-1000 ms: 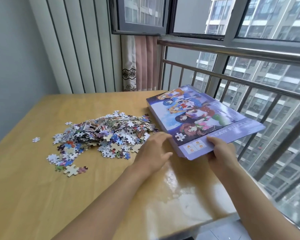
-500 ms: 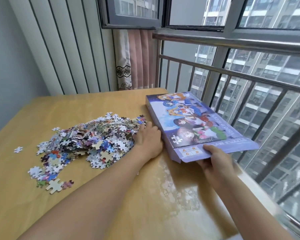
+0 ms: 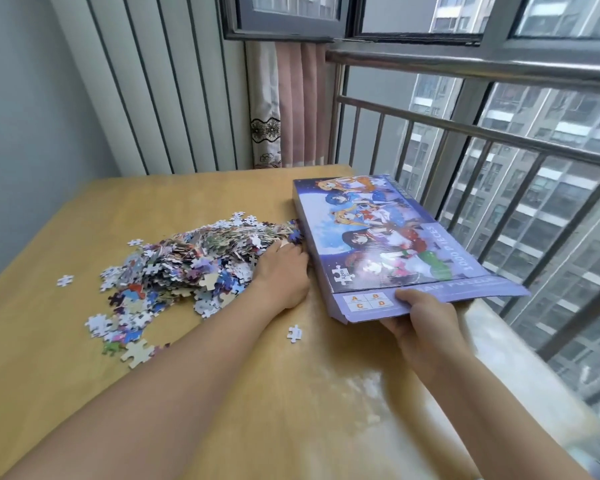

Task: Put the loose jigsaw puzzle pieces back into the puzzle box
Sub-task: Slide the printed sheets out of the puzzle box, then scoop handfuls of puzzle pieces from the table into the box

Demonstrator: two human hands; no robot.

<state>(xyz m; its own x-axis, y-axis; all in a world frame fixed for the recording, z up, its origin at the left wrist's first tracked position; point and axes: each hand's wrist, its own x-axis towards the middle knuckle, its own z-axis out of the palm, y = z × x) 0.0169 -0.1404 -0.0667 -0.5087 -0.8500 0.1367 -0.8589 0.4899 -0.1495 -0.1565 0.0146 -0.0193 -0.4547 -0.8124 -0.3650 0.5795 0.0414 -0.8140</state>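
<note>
One stray piece (image 3: pixel 294 333) now near wrist, L hand (image 3: pixel 282 276) deeper in pile (image 3: pixel 194 268), fingers hidden, R hand (image 3: pixel 426 318) pinches box (image 3: pixel 378 237) flap.

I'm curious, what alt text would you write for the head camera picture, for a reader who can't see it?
A person's left hand digs into a heap of loose puzzle pieces on a wooden table, while the right hand grips the near end flap of a purple puzzle box. One stray piece lies between the forearms; a railed window is beyond.

Purple puzzle box (image 3: pixel 378 237) (cartoon print) — multicoloured puzzle pieces (image 3: pixel 187 265) on a tan table (image 3: pixel 187 195).
</note>
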